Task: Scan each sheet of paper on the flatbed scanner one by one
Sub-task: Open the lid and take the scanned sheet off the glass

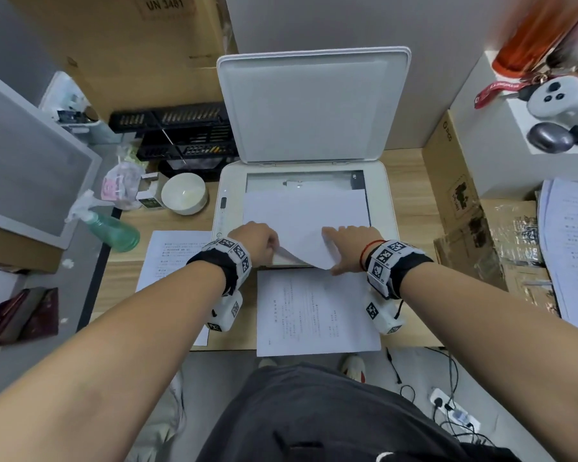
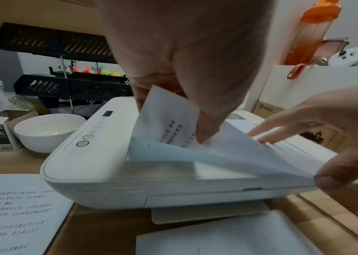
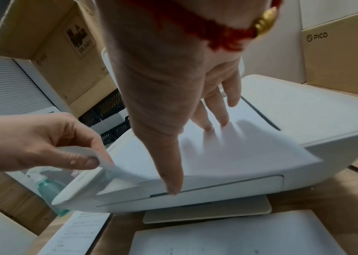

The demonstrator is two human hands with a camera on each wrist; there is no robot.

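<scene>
Head view: 2 hands (image 1: 259,240) (image 1: 352,243) on 1 sheet (image 1: 306,215).

"UN 3481" on cardboard box (image 3: 49,44), "PICO" on carton (image 3: 339,57).

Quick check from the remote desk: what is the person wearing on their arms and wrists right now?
Both forearms are bare, with no sleeves. Each wrist carries a black strap ringed with white blocks printed with black-and-white square markers, and a white camera unit hangs under each: left wrist band, right wrist band. Beside the right hand sits a thin red string bracelet with a gold bead.
</scene>
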